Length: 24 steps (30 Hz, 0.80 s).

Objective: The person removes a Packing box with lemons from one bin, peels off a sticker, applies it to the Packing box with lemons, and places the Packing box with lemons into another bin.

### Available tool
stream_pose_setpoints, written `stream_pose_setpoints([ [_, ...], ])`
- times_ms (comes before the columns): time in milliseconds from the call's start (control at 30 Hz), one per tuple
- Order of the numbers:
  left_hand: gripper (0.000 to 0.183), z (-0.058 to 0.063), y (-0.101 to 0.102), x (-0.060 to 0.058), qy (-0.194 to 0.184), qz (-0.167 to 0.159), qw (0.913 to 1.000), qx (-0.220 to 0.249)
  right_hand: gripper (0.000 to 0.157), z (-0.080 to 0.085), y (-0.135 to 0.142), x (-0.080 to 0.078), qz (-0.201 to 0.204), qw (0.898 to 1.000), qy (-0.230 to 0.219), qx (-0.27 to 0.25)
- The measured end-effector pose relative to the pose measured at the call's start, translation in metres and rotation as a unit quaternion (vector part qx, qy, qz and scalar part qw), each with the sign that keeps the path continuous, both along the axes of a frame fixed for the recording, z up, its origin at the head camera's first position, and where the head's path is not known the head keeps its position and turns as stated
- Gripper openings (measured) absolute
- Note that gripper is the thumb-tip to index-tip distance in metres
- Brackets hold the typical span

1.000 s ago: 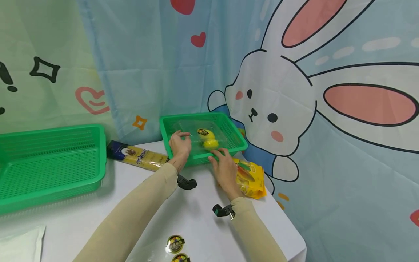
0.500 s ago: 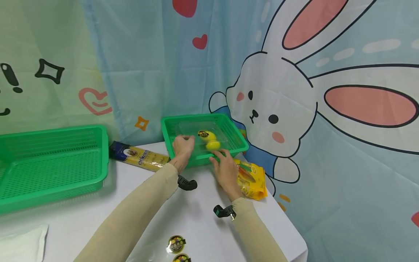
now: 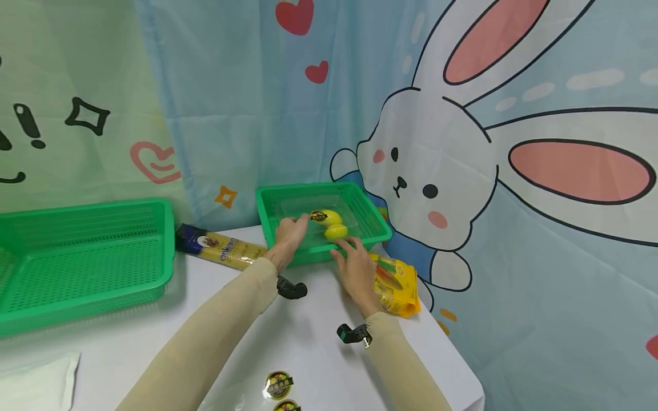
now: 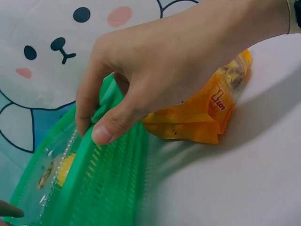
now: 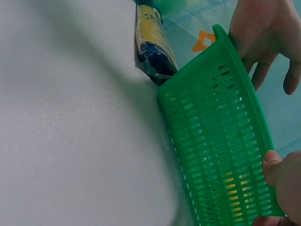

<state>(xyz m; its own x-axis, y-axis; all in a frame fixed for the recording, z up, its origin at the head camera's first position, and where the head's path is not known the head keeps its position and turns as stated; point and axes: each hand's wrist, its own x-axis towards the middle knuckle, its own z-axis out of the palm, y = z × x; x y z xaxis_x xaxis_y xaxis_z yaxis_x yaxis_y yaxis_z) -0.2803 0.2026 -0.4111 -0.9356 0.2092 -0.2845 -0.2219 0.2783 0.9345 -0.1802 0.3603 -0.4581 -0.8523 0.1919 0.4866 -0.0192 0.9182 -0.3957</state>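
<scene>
Inside the small green basket (image 3: pixel 367 205) lies a clear plastic package (image 3: pixel 341 205) with two yellow lemons (image 3: pixel 336 231) showing through it. A round dark sticker (image 3: pixel 319 216) is on its top. My left hand (image 3: pixel 291 233) is over the basket's left side, its fingertips at the package beside the sticker; whether they touch it I cannot tell. In the right wrist view the fingers of the left hand (image 5: pixel 270 35) are loosely extended and spread. With thumb outside and fingers inside, my right hand (image 4: pixel 141 70) pinches the basket's front rim, as the left wrist view shows.
A larger green basket (image 3: pixel 169 245) stands at left. A spaghetti pack (image 3: pixel 226 248) lies between the baskets, and a yellow bag (image 3: pixel 396 285) by the right hand. Round stickers on clear film (image 3: pixel 279 385) and a white packet (image 3: pixel 38 382) lie near the front. A printed curtain (image 3: pixel 216 114) hangs behind.
The left hand has shifted slightly right, its fingertips now closer to the sticker. My right hand stays on the front rim. The whole view has tilted a little.
</scene>
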Motion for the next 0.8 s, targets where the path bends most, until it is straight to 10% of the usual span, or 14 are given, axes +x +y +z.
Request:
stream_pose_setpoints([
  [133,0.078,0.003,-0.011,-0.003,0.017,-0.006,0.9998,-0.013,0.031,-0.001,-0.003,-0.006,0.012,1.0,0.001,0.004],
  [267,0.084,0.014,-0.03,0.006,0.12,-0.065,0.9869,-0.086,0.031,0.0,0.001,-0.008,0.012,1.0,-0.008,0.01],
  [433,0.098,0.024,-0.078,0.028,0.28,-0.135,0.9152,-0.257,0.033,-0.002,0.016,-0.011,0.017,0.999,-0.022,0.025],
  [567,0.108,0.025,-0.122,0.05,0.319,-0.155,0.871,-0.34,0.036,-0.002,0.036,-0.005,0.008,0.998,-0.044,0.033],
  [800,0.11,0.014,-0.212,0.091,0.299,-0.135,0.8647,-0.38,0.052,0.007,0.061,0.006,-0.008,0.996,-0.056,0.066],
])
